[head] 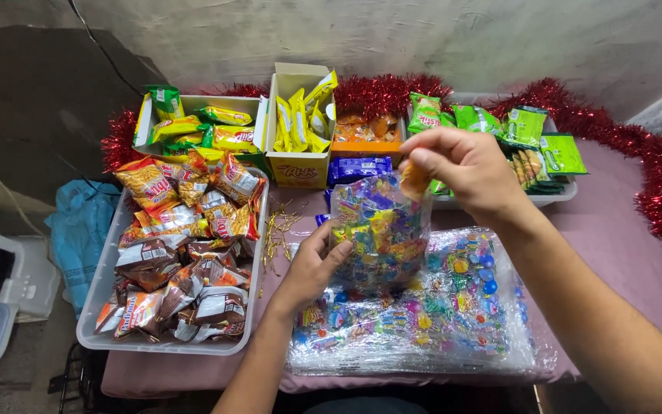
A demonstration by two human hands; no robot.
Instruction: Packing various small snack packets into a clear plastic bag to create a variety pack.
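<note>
Item: clear goodie bag (381,230), filled with assorted bright sweets, standing upright at the middle of the worktop (614,253), which is wearing a pink cover.

Left hand (312,264): cupping the bag's lower left side, fingers curled against the plastic, thumb lying along it.

Right hand (465,169): hovering over the bag's open mouth, fingertips pinching a small orange snack piece (414,180) just above the top edge.

Under and in front of the bag: a stack of flat clear printed bags (438,322), showing coloured balloon patterns, lying near the worktop's front edge.

Left of the bag: a long white tray (95,307) holding brown and orange snack packets (185,245); a scatter of gold twist ties (277,226) lying between tray and bag.

Back row, left to right: an open carton of yellow-and-green packets (193,130); a tall yellow box (299,165) with yellow packets standing in it; an orange box of orange snacks (365,130) with a blue packet (358,167) in front; a white tray of green packets (534,134).

Border: red tinsel (653,176) running along the back and right edge.

Off the worktop, left: a blue plastic bag (78,230) and a white plastic chair (1,307) on the floor.
</note>
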